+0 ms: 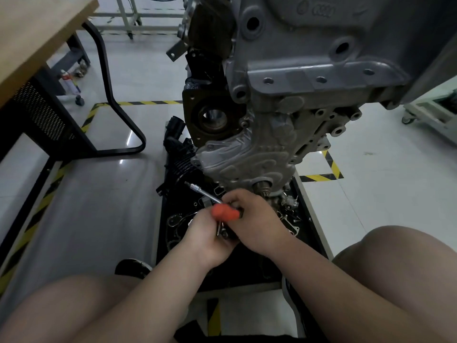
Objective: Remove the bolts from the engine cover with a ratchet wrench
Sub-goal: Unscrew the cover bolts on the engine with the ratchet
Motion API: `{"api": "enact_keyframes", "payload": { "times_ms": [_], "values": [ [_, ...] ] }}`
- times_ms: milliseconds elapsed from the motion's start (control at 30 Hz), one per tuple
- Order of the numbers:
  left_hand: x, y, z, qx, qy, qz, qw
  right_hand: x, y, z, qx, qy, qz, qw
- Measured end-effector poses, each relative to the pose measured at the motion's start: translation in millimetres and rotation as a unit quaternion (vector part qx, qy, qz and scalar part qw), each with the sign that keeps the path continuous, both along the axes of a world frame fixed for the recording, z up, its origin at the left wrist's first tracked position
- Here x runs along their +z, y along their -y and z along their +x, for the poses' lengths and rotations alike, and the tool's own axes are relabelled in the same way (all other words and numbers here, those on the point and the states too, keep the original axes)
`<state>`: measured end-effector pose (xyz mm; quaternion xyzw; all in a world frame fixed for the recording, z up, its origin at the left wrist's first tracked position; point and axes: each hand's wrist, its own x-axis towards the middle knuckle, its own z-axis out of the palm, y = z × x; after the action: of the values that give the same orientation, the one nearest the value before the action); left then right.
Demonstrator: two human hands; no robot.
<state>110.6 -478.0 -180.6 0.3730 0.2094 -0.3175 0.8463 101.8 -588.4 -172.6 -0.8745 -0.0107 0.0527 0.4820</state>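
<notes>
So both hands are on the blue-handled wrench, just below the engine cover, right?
Not quite: the handle is orange, not blue, as the head view shows. The rest holds: the left hand and the right hand are both on the wrench, just below the engine cover.

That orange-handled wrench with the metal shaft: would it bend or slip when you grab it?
Probably stiff: the orange-handled metal-shafted wrench looks straight and solid. Its fat orange grip likely resists slipping; left hand and right hand both curl round it. Laid down, the round shaft might roll.
</notes>
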Motion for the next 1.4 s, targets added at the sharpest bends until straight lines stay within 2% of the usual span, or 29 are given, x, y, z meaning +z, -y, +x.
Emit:
{"api": "enact_keyframes", "payload": {
  "times_ms": [133, 233, 333, 433, 500, 700, 767, 900, 967, 1267, 1400],
  "values": [
    [-7.7, 1.3, 4.9, 0.001, -0.06, 0.103, 0.993, 2.1, 2.7, 3.1, -0.063, -0.024, 0.107, 0.992],
    [-9.6, 0.6, 0.9, -0.051, 0.005, 0.146, 0.988, 4.9, 7.3, 3.5, -0.068, -0.026, 0.115, 0.991],
    [-7.8, -0.6, 0.2, -0.062, 0.071, 0.175, 0.98, 5.8, 14.8, 2.5, -0.074, -0.025, 0.101, 0.992],
    [-7.0, -1.3, -1.4, -0.075, 0.122, 0.159, 0.977, 5.0, 21.8, 1.0, -0.068, -0.003, 0.094, 0.993],
    [-5.9, -1.7, -3.7, -0.087, 0.126, 0.129, 0.98, 5.1, 25.6, 0.3, -0.072, 0.002, 0.1, 0.992],
    [0.9, 0.4, -9.7, -0.138, 0.053, 0.013, 0.989, 2.0, 29.0, 0.2, -0.099, -0.044, 0.181, 0.978],
    [2.2, -2.2, -3.6, -0.109, 0.034, 0.017, 0.993, 4.7, 28.7, -2.4, -0.109, -0.042, 0.198, 0.973],
    [0.9, -19.3, 23.9, 0.077, -0.014, 0.027, 0.997, 15.4, 29.5, -11.6, -0.114, -0.075, 0.247, 0.959],
    [-1.2, -27.4, 32.7, 0.132, -0.02, 0.019, 0.991, 18.9, 28.1, -18.3, -0.1, -0.103, 0.238, 0.961],
    [-11.5, -28.4, 37.2, 0.143, 0.024, 0.074, 0.987, 20.3, 26.2, -26.5, -0.107, -0.135, 0.231, 0.958],
    [-18.4, -27.9, 36.8, 0.155, 0.029, 0.127, 0.979, 16.1, 26.2, -27.2, -0.106, -0.134, 0.223, 0.96]
  ]
}}
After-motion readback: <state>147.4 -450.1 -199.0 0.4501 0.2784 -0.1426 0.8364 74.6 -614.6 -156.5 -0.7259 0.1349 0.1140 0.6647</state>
